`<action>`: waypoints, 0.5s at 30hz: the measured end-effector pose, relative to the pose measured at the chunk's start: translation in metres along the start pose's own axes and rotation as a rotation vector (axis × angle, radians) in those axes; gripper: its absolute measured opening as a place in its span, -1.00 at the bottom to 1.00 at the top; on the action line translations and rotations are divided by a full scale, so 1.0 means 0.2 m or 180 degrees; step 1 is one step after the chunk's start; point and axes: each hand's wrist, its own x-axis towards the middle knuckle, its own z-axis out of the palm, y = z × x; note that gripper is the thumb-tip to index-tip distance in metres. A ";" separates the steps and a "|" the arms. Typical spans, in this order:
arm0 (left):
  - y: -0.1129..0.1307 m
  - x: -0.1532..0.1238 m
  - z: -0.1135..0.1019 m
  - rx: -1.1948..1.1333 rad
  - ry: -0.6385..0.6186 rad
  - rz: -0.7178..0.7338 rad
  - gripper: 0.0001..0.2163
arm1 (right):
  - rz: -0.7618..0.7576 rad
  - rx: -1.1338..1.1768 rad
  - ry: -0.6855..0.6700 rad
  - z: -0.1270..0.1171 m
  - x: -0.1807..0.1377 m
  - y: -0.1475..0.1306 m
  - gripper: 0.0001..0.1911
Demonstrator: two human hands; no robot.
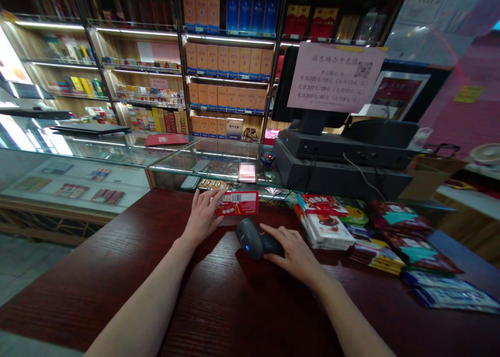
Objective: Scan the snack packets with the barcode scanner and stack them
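Observation:
A dark grey barcode scanner (252, 239) with a small blue light is gripped by its handle in my right hand (292, 250), just above the wooden counter. Its head points away from me and to the left, toward a red snack box (244, 204). The thumb and fingers of my left hand (203, 214) hold that box by its left end. A white barcode label shows along the box's upper edge. The fingers cover part of the left end.
At right lie a white carton (330, 232), yellow-brown packets (377, 255), dark red bags (417, 242) and blue-white packets (449, 289). Behind stand a register screen with a pink paper sign (336, 78), a glass display case (219, 154) and shelves of boxes (230, 60).

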 end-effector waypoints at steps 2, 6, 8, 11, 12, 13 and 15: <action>0.00 0.00 0.00 -0.0014 0.0003 -0.0003 -0.28 | -0.0011 -0.0055 -0.0086 0.01 0.00 0.00 -0.24; 0.01 0.00 -0.01 -0.0028 0.0019 0.0005 -0.28 | -0.0125 -0.0140 -0.0176 0.04 -0.01 0.02 -0.21; 0.01 0.00 -0.01 -0.0037 0.0017 0.0012 -0.28 | -0.0163 -0.0155 -0.0190 0.04 -0.01 0.02 -0.19; 0.01 0.00 -0.01 -0.0054 0.0017 0.0052 -0.29 | -0.0192 -0.0143 -0.0216 0.04 -0.01 0.03 -0.21; 0.01 0.00 -0.01 -0.0051 0.0021 0.0071 -0.30 | -0.0199 -0.0136 -0.0224 0.04 -0.02 0.02 -0.22; 0.02 0.00 -0.01 -0.0043 0.0026 0.0091 -0.31 | -0.0205 -0.0130 -0.0225 0.04 -0.02 0.02 -0.23; 0.02 0.01 -0.01 -0.0033 0.0037 0.0124 -0.33 | -0.0216 -0.0116 -0.0232 0.03 -0.02 0.01 -0.24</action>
